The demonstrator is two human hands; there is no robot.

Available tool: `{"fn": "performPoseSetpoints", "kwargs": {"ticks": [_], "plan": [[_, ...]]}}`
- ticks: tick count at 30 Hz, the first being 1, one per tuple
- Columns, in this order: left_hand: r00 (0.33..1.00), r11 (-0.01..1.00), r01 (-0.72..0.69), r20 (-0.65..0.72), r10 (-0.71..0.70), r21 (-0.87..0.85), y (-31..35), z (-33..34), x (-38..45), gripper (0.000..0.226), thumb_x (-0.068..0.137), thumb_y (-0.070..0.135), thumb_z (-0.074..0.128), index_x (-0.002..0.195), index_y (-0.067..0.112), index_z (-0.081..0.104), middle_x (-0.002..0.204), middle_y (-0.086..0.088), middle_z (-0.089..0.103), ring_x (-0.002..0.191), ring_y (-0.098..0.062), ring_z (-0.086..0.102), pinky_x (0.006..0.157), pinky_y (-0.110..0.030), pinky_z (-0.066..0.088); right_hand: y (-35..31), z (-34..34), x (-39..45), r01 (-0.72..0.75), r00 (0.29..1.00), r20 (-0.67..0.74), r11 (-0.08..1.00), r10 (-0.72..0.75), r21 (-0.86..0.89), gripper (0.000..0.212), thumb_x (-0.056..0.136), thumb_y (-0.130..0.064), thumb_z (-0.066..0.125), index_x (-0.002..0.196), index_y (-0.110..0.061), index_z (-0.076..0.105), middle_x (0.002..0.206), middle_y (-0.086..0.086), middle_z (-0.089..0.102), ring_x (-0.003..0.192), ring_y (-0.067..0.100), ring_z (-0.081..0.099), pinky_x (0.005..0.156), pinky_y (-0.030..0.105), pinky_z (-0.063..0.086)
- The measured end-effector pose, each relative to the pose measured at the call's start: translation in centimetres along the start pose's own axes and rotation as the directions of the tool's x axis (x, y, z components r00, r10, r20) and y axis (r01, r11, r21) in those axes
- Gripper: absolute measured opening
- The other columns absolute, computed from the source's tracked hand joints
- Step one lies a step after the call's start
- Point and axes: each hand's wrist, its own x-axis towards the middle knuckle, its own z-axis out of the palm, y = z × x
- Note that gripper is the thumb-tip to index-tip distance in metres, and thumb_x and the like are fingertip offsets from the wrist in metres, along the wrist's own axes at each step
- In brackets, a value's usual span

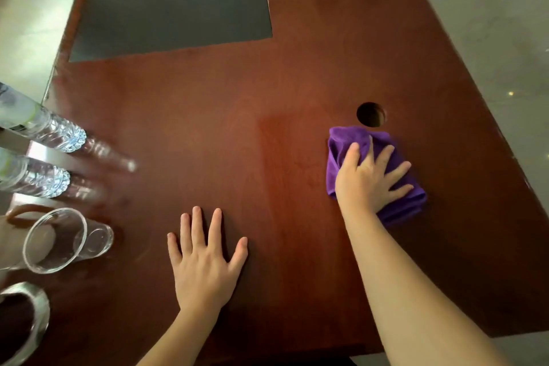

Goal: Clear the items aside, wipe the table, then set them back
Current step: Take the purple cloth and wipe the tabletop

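My right hand (370,177) presses flat on a folded purple cloth (350,140) on the reddish-brown table (237,134), just below a round cable hole. My left hand (205,261) lies flat on the table with fingers spread, holding nothing. Along the left edge stand two clear water bottles, the far bottle (44,125) and the nearer bottle (35,178), then a clear plastic cup (59,239). A metal-rimmed container (26,318) shows at the lower left corner, partly cut off.
The round cable hole (370,115) opens in the tabletop beside the cloth. A dark grey inset panel (172,0) covers the far left part of the table. Pale floor (490,24) lies beyond the right and left table edges.
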Motion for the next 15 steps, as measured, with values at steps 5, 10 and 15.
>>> {"fn": "performPoseSetpoints", "kwargs": {"ticks": [5, 10, 15], "plan": [[1.000, 1.000, 0.012, -0.003, -0.012, -0.008, 0.3, -0.2, -0.1, 0.079, 0.085, 0.070, 0.029, 0.151, 0.027, 0.035, 0.161, -0.012, 0.026, 0.152, -0.027, 0.011, 0.121, -0.052, 0.007, -8.3, 4.4, -5.0, 0.313, 0.947, 0.070, 0.950, -0.314, 0.014, 0.058, 0.094, -0.063, 0.021, 0.146, -0.042, 0.037, 0.161, 0.000, 0.025, 0.148, 0.040, 0.003, 0.112, 0.066, -0.005], [1.000, 1.000, 0.004, 0.019, -0.004, 0.016, 0.3, -0.4, 0.0, 0.080, 0.086, 0.072, 0.023, 0.152, 0.028, 0.032, 0.163, -0.010, 0.022, 0.152, -0.025, 0.007, 0.122, -0.050, 0.004, -8.5, 6.4, -9.3, 0.707, 0.707, 0.168, 0.699, -0.687, -0.113, 0.052, 0.093, -0.057, 0.031, 0.140, -0.040, 0.047, 0.158, 0.004, 0.034, 0.146, 0.046, 0.011, 0.112, 0.067, 0.004], [0.999, 1.000, 0.010, 0.030, -0.010, 0.021, 0.3, -0.7, 0.2, 0.081, 0.086, 0.073, 0.021, 0.152, 0.028, 0.031, 0.164, -0.009, 0.020, 0.153, -0.025, 0.006, 0.122, -0.050, 0.004, -5.3, 5.5, -8.8, 0.843, 0.538, 0.211, 0.518, -0.816, -0.145, 0.056, 0.094, -0.059, 0.029, 0.143, -0.038, 0.044, 0.158, 0.005, 0.033, 0.145, 0.044, 0.016, 0.114, 0.065, 0.009]]}}
